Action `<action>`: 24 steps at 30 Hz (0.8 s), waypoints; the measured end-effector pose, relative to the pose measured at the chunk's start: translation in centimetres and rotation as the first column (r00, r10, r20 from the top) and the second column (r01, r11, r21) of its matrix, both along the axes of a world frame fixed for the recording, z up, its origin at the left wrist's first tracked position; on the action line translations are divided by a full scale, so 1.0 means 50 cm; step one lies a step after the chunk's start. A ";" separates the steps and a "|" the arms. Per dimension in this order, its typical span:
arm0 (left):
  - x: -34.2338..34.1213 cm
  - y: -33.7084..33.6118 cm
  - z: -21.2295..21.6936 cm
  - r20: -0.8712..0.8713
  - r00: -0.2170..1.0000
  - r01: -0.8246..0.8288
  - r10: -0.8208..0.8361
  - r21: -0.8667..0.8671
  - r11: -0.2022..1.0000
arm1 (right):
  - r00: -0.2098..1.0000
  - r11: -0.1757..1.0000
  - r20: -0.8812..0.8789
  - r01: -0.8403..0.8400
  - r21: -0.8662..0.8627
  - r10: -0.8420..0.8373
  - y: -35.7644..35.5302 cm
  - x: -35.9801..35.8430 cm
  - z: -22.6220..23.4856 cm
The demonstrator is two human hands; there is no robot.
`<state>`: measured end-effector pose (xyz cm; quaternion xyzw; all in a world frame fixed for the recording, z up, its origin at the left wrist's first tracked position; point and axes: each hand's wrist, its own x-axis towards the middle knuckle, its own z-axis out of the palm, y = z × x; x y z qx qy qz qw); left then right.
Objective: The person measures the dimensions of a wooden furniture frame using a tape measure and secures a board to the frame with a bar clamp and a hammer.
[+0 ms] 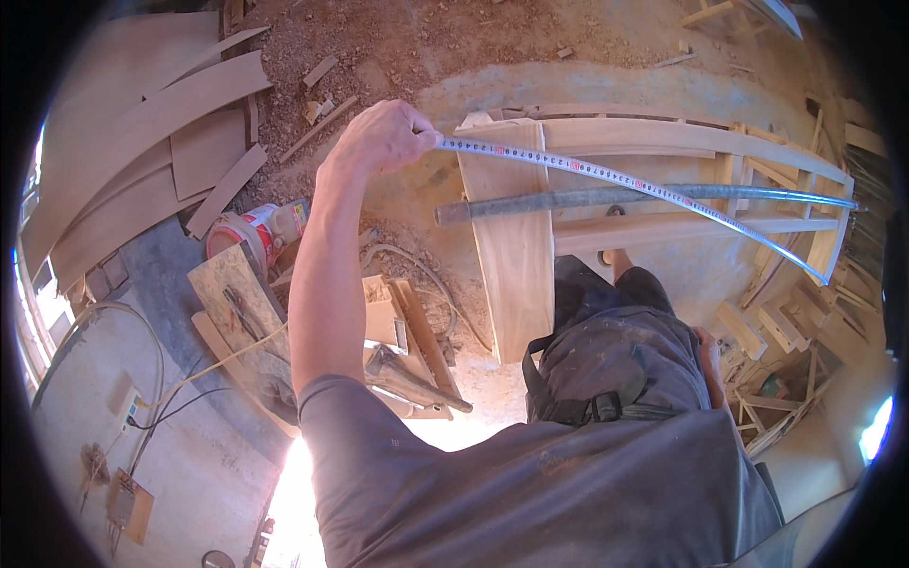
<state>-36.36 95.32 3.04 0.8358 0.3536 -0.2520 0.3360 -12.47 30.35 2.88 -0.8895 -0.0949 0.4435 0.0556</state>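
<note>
My left hand [383, 140] is closed around one end of a steel measuring tape [611, 174], my left arm stretched forward. The white blade is drawn out and slants down to the right, reaching the far right end of a long wooden frame [653, 135]. A wide pale board [516, 275] forms the frame's left end, just right of my hand. Beneath the blade, a grey metal pipe [568, 200] lies lengthwise over the frame and juts past the board. Of my right arm [712, 364], only a strip of skin shows beside my hip; its fingers are hidden.
Curved plywood sheets [142, 180] lean at the left. A red-and-white bucket [254, 233] stands near stacked wood offcuts [402, 327]. Cables run from a power strip [129, 407]. Wood scraps [781, 327] pile up at right, and rubble [379, 47] covers the ground ahead.
</note>
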 end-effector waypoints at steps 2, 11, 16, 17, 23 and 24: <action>0.002 0.002 -0.001 -0.004 1.000 0.011 -0.011 0.007 1.000 | 1.000 0.999 -0.010 -0.024 0.046 0.025 0.033 -0.007 0.015; -0.001 -0.046 0.016 0.080 0.996 -0.035 0.040 -0.056 0.998 | 0.574 0.491 -0.592 0.811 0.317 -0.566 0.048 0.081 -0.056; 0.035 -0.310 0.060 0.057 0.988 0.143 -0.146 0.061 0.988 | 0.077 -0.340 -0.709 0.838 0.428 -0.701 0.180 0.202 0.035; 0.047 -0.367 0.073 0.073 0.987 0.146 -0.146 0.005 0.989 | 0.095 -0.331 -0.707 0.835 0.440 -0.701 0.127 0.256 0.017; 0.109 -0.694 0.093 0.095 0.989 -0.093 0.114 -0.209 0.973 | 0.268 -0.219 -0.708 0.828 0.516 -0.653 -0.011 0.482 -0.037; 0.126 -0.739 0.086 0.110 0.981 -0.132 0.158 -0.217 0.967 | 0.315 -0.165 -0.718 0.843 0.512 -0.620 0.016 0.479 -0.035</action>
